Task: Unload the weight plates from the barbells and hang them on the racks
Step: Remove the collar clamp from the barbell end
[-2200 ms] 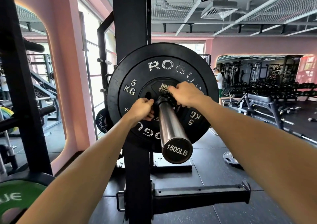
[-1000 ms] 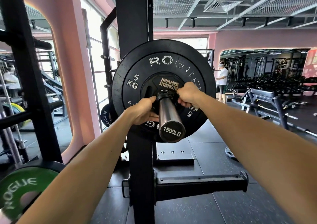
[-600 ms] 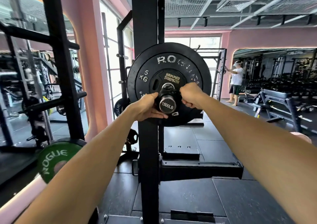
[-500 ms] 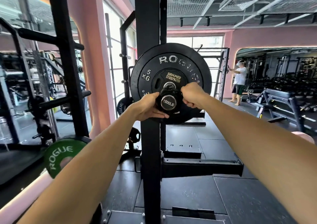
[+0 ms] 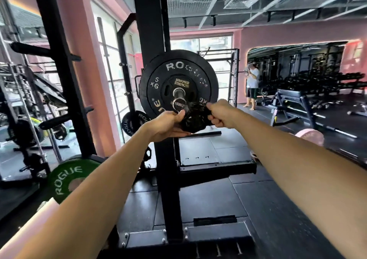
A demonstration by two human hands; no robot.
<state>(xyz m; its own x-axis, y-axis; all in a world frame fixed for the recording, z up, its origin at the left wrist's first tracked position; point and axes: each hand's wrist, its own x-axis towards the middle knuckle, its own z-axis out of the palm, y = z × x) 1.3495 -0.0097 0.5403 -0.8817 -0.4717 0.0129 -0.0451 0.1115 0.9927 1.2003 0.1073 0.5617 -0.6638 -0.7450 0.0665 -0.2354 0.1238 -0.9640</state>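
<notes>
Both hands holding small black plate just off the barbell sleeve end.

Left hand (image 5: 168, 124) and right hand (image 5: 221, 114) closed on opposite edges of small black plate (image 5: 195, 119), blurred, just below the barbell sleeve (image 5: 178, 97). Black 5 kg plate (image 5: 178, 68) on the sleeve, against rack upright (image 5: 151, 30). Green plate (image 5: 67, 179) lower left.

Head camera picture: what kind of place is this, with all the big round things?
Most likely a gym. A black weight plate sits on a barbell in a black rack, and a bench stands farther back.
</notes>
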